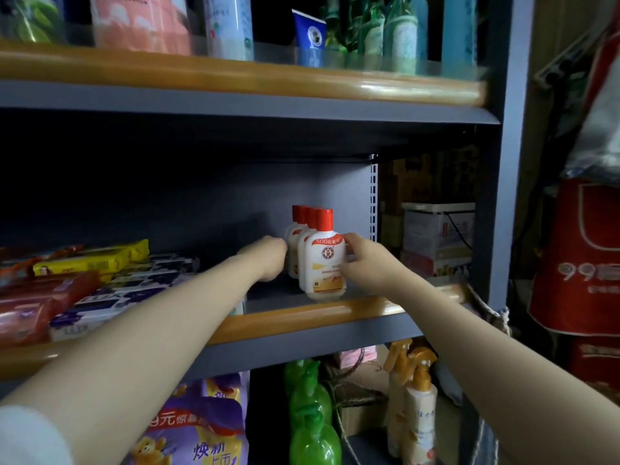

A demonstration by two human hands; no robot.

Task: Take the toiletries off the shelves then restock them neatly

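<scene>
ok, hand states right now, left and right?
Left hand: reaching in beside the white red-capped bottles; fingers hidden behind them, grip cannot be told.
Right hand: gripping the front bottle on the middle shelf.

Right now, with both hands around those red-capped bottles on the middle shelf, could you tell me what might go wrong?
The front bottle stands close to the shelf lip; a nudge from the right hand could tip it off. The left hand presses beside the bottles behind, which stand tightly in a row and might topple together.
</scene>
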